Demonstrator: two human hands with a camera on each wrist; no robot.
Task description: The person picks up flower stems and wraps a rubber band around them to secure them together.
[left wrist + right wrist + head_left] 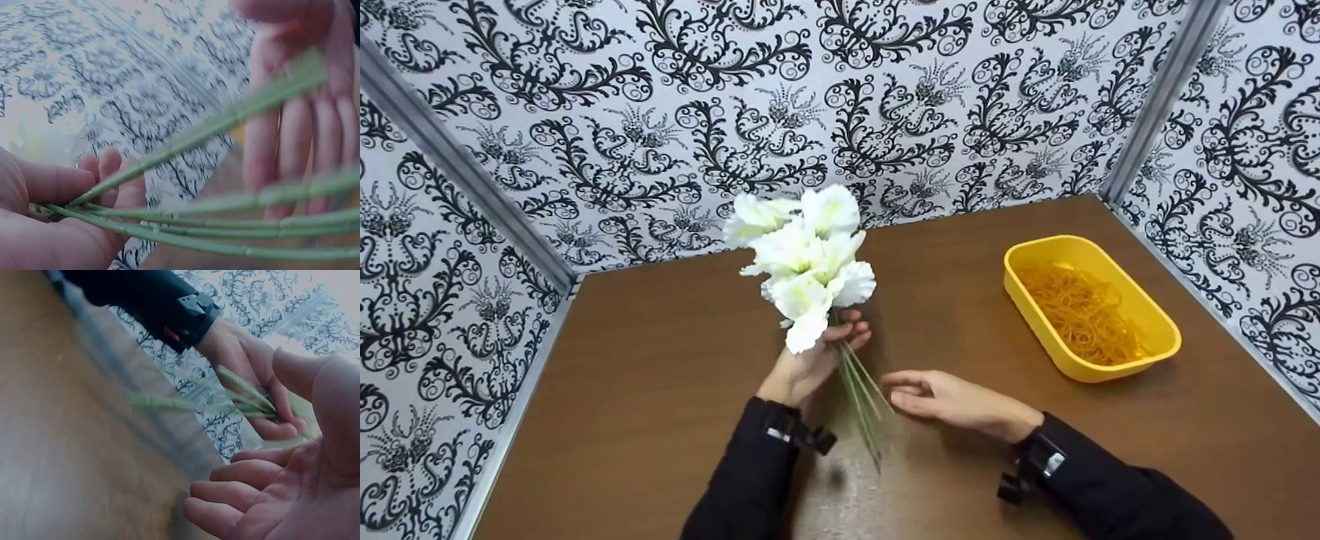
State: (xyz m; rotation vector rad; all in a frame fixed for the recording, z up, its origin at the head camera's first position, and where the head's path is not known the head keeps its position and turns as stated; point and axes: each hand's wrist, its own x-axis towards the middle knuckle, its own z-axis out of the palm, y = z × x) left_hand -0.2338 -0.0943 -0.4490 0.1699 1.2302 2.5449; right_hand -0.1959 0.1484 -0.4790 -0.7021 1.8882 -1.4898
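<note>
A bunch of white artificial flowers (810,259) with long green stems (185,222) is held above the table. My left hand (814,364) grips the stems just under the blooms, thumb and fingers around them. In the left wrist view the stems fan out from that grip, one angled apart from the others. My right hand (960,401) is just right of the stem ends, holding nothing. Seen in the right wrist view, its fingers (225,492) are relaxed and slightly bent, with the palm facing the stems.
A yellow tub (1039,326) stands at the right of the brown table (660,390), with many amber rubber bands (1080,311) in it. Patterned wall panels (750,112) enclose the table at the back and both sides.
</note>
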